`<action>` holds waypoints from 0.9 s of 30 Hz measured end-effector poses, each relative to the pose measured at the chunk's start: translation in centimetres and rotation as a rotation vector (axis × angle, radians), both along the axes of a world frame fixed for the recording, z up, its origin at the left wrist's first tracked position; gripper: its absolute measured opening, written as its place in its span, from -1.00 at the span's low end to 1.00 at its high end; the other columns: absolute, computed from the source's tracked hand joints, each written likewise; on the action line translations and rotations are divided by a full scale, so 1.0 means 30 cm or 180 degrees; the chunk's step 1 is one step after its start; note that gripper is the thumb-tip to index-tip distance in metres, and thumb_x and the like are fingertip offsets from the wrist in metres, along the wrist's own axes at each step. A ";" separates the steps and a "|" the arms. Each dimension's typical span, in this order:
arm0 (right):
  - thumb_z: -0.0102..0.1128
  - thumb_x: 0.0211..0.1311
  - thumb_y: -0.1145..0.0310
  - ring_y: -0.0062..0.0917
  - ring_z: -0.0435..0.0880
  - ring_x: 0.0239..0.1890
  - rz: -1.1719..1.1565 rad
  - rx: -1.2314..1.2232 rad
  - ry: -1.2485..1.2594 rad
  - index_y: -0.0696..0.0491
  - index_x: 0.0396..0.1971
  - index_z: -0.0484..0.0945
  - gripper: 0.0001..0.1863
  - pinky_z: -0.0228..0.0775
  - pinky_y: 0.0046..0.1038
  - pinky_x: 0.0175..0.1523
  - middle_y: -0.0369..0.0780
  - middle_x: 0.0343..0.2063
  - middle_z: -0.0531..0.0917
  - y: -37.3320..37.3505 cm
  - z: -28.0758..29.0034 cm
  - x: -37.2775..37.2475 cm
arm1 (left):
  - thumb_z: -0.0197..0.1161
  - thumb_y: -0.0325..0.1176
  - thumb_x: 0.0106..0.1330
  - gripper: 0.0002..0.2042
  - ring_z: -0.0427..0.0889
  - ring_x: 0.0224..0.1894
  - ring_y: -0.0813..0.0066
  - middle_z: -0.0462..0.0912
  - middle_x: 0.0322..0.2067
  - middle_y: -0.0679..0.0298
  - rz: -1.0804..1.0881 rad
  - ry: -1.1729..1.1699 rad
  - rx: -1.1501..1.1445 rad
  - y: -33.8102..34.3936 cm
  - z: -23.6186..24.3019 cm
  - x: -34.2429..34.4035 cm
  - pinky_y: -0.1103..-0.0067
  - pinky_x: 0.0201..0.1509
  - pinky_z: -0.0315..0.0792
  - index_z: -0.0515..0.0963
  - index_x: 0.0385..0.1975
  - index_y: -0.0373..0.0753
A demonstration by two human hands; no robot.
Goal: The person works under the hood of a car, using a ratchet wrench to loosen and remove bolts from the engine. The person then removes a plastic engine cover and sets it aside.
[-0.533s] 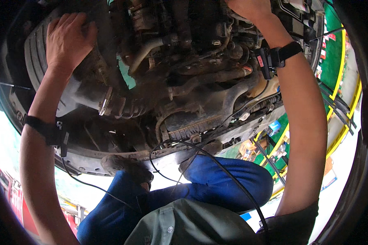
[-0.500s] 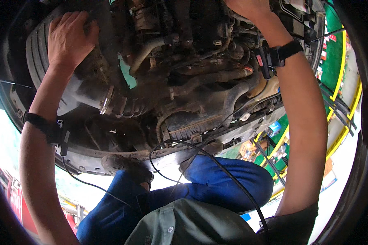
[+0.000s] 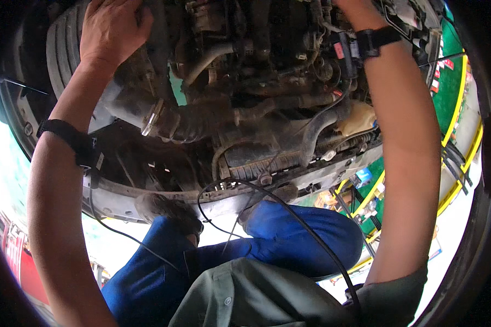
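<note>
At the upper left, my left hand [image 3: 114, 30] rests by a black ribbed plastic housing [image 3: 64, 60] in a car's engine bay. Its thumb stands apart from the other fingers, whose tips reach the picture's top edge; I see nothing held in it. My right hand [image 3: 353, 10] is at the top right over the far part of the bay, its fingers cut off by the frame. Nearest to it are dark hoses and wiring. Below the left hand runs a wide intake duct [image 3: 128, 103] with a silver clamp [image 3: 153, 117]. Black bands with small devices sit on both wrists.
A grey curved hose [image 3: 315, 136] and a beige tank [image 3: 357, 120] lie at the right. My shoes [image 3: 166, 210] are at the bay's front crossbeam [image 3: 114, 204]. A black cable [image 3: 305, 223] loops across my blue trousers. Yellow rails [image 3: 463, 180] stand beyond on the right.
My left hand has moved up and right, its fingertips now at the top edge. My right hand has shifted slightly right and up. The engine bay sits a little differently in view.
</note>
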State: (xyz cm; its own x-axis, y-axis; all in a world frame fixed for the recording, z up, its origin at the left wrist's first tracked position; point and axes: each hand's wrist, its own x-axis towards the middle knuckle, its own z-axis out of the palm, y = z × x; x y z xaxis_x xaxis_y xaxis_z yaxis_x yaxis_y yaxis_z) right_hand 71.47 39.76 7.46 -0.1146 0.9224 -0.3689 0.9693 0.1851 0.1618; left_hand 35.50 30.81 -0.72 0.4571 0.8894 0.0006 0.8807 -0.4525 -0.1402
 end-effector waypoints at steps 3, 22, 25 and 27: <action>0.34 0.33 0.08 -0.15 0.61 -0.23 0.0233 0.0061 0.0307 0.14 -0.12 0.61 -0.60 0.47 0.02 -0.14 -0.07 -0.34 0.60 -0.051 0.090 0.021 | 0.06 -0.08 0.50 -0.70 0.62 0.02 0.15 0.71 -0.20 0.20 0.0014 0.0052 -0.0010 0.002 0.002 0.000 0.20 0.19 0.39 0.65 -0.16 -0.13; 0.33 0.34 0.22 -0.52 0.34 -0.60 -0.0057 0.0560 0.0729 0.07 -0.57 0.39 -0.62 0.28 -0.27 -0.40 -0.28 -0.67 0.37 -0.219 0.405 -0.044 | 0.09 -0.05 0.49 -0.69 0.63 0.07 0.15 0.72 -0.13 0.22 0.0076 -0.0004 0.0100 0.006 -0.002 -0.005 0.20 0.27 0.37 0.67 -0.09 -0.08; 0.37 0.30 0.25 -0.54 0.34 -0.61 0.0127 0.0881 0.0637 0.07 -0.57 0.39 -0.63 0.27 -0.31 -0.40 -0.27 -0.68 0.36 -0.306 0.381 -0.060 | 0.09 -0.04 0.49 -0.68 0.63 0.08 0.15 0.72 -0.12 0.20 -0.0086 -0.0170 0.0278 0.006 -0.010 -0.010 0.20 0.29 0.36 0.68 -0.07 -0.08; 0.39 0.29 0.25 -0.52 0.38 -0.59 -0.0036 0.1074 0.0897 0.10 -0.56 0.40 -0.62 0.29 -0.32 -0.39 -0.25 -0.67 0.40 -0.364 0.347 -0.047 | 0.07 -0.03 0.50 -0.67 0.63 0.08 0.14 0.72 -0.11 0.19 -0.0133 -0.0236 0.0347 0.007 -0.015 -0.012 0.20 0.30 0.35 0.67 -0.06 -0.09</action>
State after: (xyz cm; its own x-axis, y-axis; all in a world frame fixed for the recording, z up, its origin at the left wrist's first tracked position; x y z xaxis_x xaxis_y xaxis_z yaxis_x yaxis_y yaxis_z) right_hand 70.05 28.85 17.88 -0.1568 0.9876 -0.0025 0.9859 0.1563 -0.0596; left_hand 35.15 31.03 -1.16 0.4889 0.8624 0.1312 0.8711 -0.4747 -0.1258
